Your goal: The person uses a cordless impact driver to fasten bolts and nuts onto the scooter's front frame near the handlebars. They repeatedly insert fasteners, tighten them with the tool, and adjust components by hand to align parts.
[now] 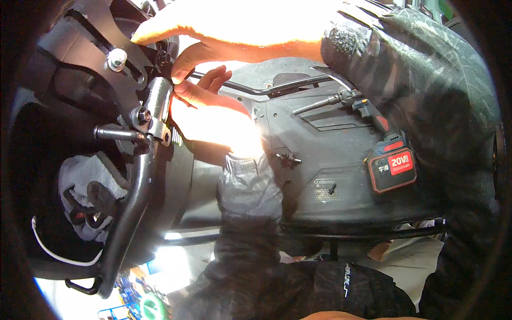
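My right hand [224, 37], strongly overexposed, comes in from the upper right. Its forefinger and thumb close around a small dark fitting [162, 60] beside a black slotted bracket [101, 32]. Just below, my left hand [210, 114] lies against a metal tube [158, 98], thumb near the tube's upper end and other fingers spread apart. Glare hides much of both palms. Under the tube sits a clamp with a bolt [143, 115], and a short round bar [114, 133] sticks out leftward. Another bolt [117, 60] is fixed in the bracket.
A cordless drill [381, 122] with a long bit and battery lies on the black floor panel [234, 186]. Loose dark hardware [288, 159] and a small black screw [332, 189] rest there too. Grey gloves [93, 192] sit in the left recess, behind a curved black tube [128, 224].
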Available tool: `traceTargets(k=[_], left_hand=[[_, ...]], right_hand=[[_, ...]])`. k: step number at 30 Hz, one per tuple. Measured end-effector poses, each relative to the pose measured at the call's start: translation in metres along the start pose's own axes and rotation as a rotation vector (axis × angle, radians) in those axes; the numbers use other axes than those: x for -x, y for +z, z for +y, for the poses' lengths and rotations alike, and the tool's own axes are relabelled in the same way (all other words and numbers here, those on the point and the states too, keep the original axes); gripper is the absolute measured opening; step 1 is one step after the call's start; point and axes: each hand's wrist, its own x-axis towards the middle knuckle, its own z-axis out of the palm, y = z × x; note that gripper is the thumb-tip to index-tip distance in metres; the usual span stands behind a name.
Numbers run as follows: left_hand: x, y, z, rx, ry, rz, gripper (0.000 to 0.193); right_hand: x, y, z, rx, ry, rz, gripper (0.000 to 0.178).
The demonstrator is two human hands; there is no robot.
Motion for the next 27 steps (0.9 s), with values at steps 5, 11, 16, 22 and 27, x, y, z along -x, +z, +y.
traceTargets(k=[5, 11, 16, 22, 27], left_hand=[[0.005, 0.001, -0.002, 0.113, -0.031, 0.025, 0.047], [0.002, -0.003, 0.000, 0.099, -0.077, 0.060, 0.044], [0.005, -0.007, 0.008, -0.026, -0.113, 0.032, 0.044], [0.005, -0.010, 0.012, -0.084, -0.097, 0.033, 0.043], [0.005, -0.025, 0.012, -0.316, -0.072, -0.021, 0.036]], right_hand=[[-0.006, 0.004, 0.002, 0.014, -0.005, 0.005, 0.037], [-0.014, 0.004, 0.004, 0.012, -0.013, 0.001, 0.041], [-0.021, -0.001, 0.001, 0.004, -0.015, -0.021, 0.045], [-0.033, 0.000, 0.001, 0.039, -0.004, -0.072, 0.050], [-0.050, 0.008, 0.005, 0.182, 0.006, -0.188, 0.054]])
